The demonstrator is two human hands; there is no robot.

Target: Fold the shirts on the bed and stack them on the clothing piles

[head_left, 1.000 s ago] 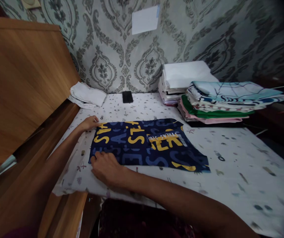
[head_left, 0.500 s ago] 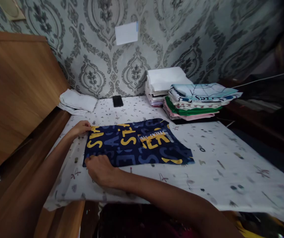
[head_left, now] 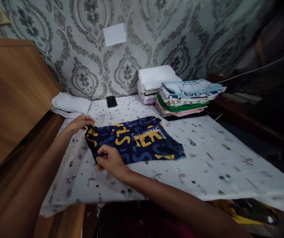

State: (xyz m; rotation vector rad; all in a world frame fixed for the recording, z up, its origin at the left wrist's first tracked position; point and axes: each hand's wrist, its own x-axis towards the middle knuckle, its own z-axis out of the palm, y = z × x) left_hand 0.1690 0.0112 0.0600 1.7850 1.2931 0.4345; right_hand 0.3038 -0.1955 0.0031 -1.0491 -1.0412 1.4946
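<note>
A navy shirt (head_left: 132,145) printed with yellow and blue letters lies folded lengthwise on the patterned white cloth. Its left end is lifted and bends over toward the right. At the far left corner, my left hand (head_left: 78,123) pinches the fabric between thumb and fingers. My right hand (head_left: 112,161) is closed on the near left corner, its fingers curled round the edge. The shirt's right end rests flat, with a slanted, curved outline.
Folded clothes stand in a white-topped stack (head_left: 158,79) and a coloured stack (head_left: 186,99) at the back right. White folded cloth (head_left: 71,103) lies at the back left, beside a black phone (head_left: 111,101). A wooden panel (head_left: 15,92) bounds the left side.
Both hands have raised the shirt's left end off the cloth, and my right hand has moved rightward along the shirt. That end now curls inward. The camera view has shifted slightly right.
</note>
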